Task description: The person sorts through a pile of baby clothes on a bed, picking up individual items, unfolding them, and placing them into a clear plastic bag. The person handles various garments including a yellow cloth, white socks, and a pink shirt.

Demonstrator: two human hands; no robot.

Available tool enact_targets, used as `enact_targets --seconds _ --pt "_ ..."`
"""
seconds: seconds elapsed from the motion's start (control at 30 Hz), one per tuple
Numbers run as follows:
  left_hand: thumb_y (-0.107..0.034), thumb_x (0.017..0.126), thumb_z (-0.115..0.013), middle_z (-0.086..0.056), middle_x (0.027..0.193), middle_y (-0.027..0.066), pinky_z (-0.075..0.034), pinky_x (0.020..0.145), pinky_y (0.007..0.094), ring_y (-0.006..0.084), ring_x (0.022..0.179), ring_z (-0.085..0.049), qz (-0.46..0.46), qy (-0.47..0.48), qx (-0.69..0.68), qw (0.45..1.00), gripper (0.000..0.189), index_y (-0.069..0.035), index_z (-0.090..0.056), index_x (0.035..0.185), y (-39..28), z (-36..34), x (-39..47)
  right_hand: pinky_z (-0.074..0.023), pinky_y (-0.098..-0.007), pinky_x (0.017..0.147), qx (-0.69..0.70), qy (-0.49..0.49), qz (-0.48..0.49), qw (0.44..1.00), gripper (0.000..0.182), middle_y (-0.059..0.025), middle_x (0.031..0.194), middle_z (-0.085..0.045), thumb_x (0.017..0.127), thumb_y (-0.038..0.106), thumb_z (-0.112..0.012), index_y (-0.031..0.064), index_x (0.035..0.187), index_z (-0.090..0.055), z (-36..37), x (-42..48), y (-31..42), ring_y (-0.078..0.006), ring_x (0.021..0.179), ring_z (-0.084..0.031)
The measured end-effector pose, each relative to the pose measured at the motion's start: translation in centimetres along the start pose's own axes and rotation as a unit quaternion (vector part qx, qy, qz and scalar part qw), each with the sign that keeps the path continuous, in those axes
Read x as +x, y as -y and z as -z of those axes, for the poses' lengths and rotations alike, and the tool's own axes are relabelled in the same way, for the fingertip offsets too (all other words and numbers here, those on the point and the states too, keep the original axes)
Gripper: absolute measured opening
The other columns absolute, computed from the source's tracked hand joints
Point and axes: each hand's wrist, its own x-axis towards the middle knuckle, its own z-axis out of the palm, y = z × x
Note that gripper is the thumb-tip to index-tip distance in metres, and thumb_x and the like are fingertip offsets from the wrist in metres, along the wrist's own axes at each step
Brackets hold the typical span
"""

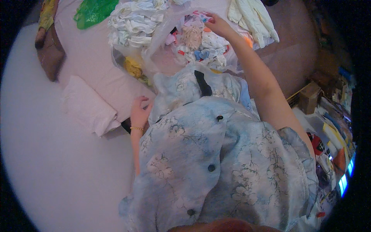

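A clear plastic bag (158, 40) lies spread before me, with a heap of small cloth pieces (216, 42) in it, white, beige, pink and blue. At the heap's far edge my right hand (216, 24) reaches down, its fingertips on a pink-and-white printed piece (198, 17); whether they grip it is unclear. My left hand (141, 108), with a gold-coloured bracelet at the wrist, rests low beside my floral shirt. Its fingers are loosely curled, a gap shows between thumb and forefinger, and I see nothing held. The shirt hides part of it.
A pile of white cloths (136, 24) stands left of the bag, with yellow cloth (134, 68) below it. Farther left are a green plastic bag (95, 11) and another person's foot (42, 36). A folded pale cloth (89, 107) lies near my left hand; a cream garment (252, 20) lies right.
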Motion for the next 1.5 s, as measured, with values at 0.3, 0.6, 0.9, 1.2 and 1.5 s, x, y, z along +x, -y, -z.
enact_targets --seconds 0.3,0.6,0.9,1.2,1.5 --pt "-0.028 0.078 -0.066 -0.059 0.098 0.0126 -0.044 0.083 0.0356 0.0266 0.093 -0.056 -0.017 -0.219 0.053 0.974 0.036 -0.001 -0.058 0.101 -8.6 4.2 7.5 -0.0467 -0.0372 0.084 -0.087 0.046 0.038 0.994 0.054 -0.0188 0.101 -0.062 0.077 0.033 -0.060 0.0036 0.121 -0.049 -1.1 1.8 1.3 -0.0286 0.096 -0.060" --pt "-0.039 0.069 -0.069 -0.055 0.111 0.0147 -0.043 0.084 0.0414 0.0308 0.102 -0.054 0.029 -0.094 0.223 0.970 0.064 -0.005 -0.049 0.120 -11.7 1.8 10.1 -0.0468 -0.0425 0.083 -0.457 0.006 -0.087 0.885 0.082 -0.0202 0.112 -0.057 0.074 0.030 -0.066 0.0305 0.140 -0.018 -6.5 -4.8 -3.0 -0.0321 0.100 -0.058" --pt "-0.032 0.073 -0.065 -0.059 0.101 0.0134 -0.044 0.081 0.0392 0.0295 0.096 -0.056 0.004 -0.106 0.163 0.981 0.044 -0.006 -0.058 0.107 -10.1 1.3 9.4 -0.0511 -0.0373 0.073 0.241 0.115 -0.186 0.946 0.048 -0.0124 0.102 -0.062 0.081 0.034 -0.058 0.0098 0.122 -0.051 -2.9 -3.5 -3.9 -0.0242 0.086 -0.063" --pt "-0.019 0.081 -0.060 -0.057 0.104 0.0108 -0.044 0.082 0.0358 0.0215 0.095 -0.055 -0.009 -0.066 -0.096 0.993 0.025 -0.004 -0.059 0.102 -11.3 2.0 9.3 -0.0425 -0.0410 0.095 0.621 0.294 -0.209 0.696 0.048 -0.0125 0.112 -0.059 0.076 0.021 -0.060 0.0005 0.119 -0.049 0.7 -7.9 3.4 -0.0270 0.103 -0.057" --pt "-0.014 0.085 -0.060 -0.052 0.120 0.0096 -0.045 0.090 0.0343 0.0200 0.107 -0.053 0.165 0.145 -0.678 0.701 0.049 -0.002 -0.038 0.127 -16.2 1.8 9.7 -0.0350 -0.0302 0.096 0.248 0.206 0.182 0.929 0.058 -0.0043 0.121 -0.051 0.075 0.025 -0.067 0.0079 0.128 -0.049 0.2 -12.8 13.5 -0.0179 0.111 -0.049"
